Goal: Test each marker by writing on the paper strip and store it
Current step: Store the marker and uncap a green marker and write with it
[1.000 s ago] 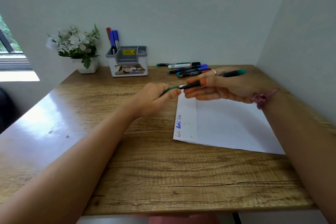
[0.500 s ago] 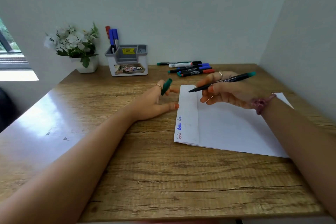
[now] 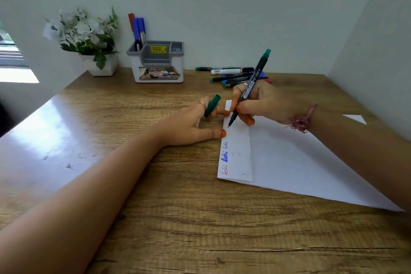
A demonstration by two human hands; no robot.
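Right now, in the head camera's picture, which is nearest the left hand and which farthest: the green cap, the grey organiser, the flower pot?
From the left hand:
1. Green cap, held between its fingers.
2. Grey organiser, at the back by the wall.
3. Flower pot, back left corner, slightly farther.

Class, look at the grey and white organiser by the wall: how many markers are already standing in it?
3, all in the left compartment of the organiser: a red marker at the back left, and two blue markers side by side. Others may sit hidden lower inside.
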